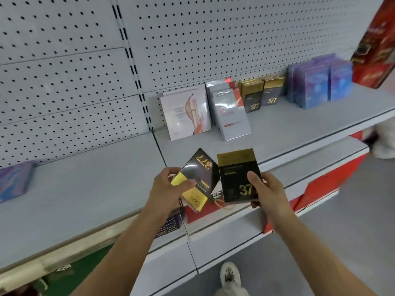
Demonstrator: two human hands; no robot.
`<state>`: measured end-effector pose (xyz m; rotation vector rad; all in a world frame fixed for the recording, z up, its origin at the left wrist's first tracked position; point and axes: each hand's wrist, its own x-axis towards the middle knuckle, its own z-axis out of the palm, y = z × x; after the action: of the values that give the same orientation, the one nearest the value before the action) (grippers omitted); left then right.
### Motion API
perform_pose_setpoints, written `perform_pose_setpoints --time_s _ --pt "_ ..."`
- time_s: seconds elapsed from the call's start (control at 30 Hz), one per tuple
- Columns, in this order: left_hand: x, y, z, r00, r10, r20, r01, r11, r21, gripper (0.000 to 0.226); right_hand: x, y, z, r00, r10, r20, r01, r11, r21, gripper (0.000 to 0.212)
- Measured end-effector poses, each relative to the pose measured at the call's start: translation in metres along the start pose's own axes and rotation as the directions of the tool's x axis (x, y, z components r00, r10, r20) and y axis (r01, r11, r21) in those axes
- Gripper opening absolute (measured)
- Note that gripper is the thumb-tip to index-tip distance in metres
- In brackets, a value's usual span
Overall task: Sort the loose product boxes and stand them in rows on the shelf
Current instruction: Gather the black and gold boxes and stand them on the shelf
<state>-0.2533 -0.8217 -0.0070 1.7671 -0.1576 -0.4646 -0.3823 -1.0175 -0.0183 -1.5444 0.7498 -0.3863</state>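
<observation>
Meanwhile, a person stands at a white pegboard shelf (299, 124) with a black-and-gold "377" box in each of the two hands, both held in the air in front of the shelf's near edge. The left hand (168, 189) grips an upside-down 377 box (198, 174), tilted, thumb across its gold end; the right hand (265, 189) holds an upright 377 box (237, 176), thumb pressed on its front face. The two boxes meet along one edge. At the back of the shelf, two matching 377 boxes (261, 95) already stand side by side, between a group of silver-grey boxes (232, 116) and a stack of blue-purple boxes (316, 82); a pale pink box (186, 112) leans at the left end of that row. From here the likeliest slip appears to be the inverted box going into the row upside down unless it is turned. The silver-grey boxes lean against each other, so a box pushed in beside them could topple them. Another blue-purple box (15, 180) sits alone far to the left.
</observation>
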Motion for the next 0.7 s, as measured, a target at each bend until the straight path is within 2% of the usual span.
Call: perform_pose_setpoints --time_s 0.3,0.47,0.6,0.7 --pt "0.094 0.051 0.110 0.996 0.013 -0.094 -0.029 0.985 -0.171 0.022 0.123 -0.023 -0.080 0.996 -0.004 -0.094 0.004 1.000 -0.001 0.032" --pt "0.153 0.090 0.154 0.985 0.139 -0.102 -0.149 0.984 -0.096 0.020 0.202 -0.040 -0.122 0.995 0.019 -0.093 -0.017 1.000 0.018 0.029" --pt "0.184 0.112 0.182 0.977 0.180 -0.112 -0.185 0.982 -0.033 0.012 0.248 -0.045 -0.144 0.993 0.032 -0.114 -0.032 0.999 -0.002 0.031" --pt "0.202 0.126 0.200 0.971 0.201 -0.127 -0.202 0.979 0.006 0.026 0.278 -0.047 -0.156 0.995 0.015 -0.099 -0.016 1.000 -0.012 0.031"
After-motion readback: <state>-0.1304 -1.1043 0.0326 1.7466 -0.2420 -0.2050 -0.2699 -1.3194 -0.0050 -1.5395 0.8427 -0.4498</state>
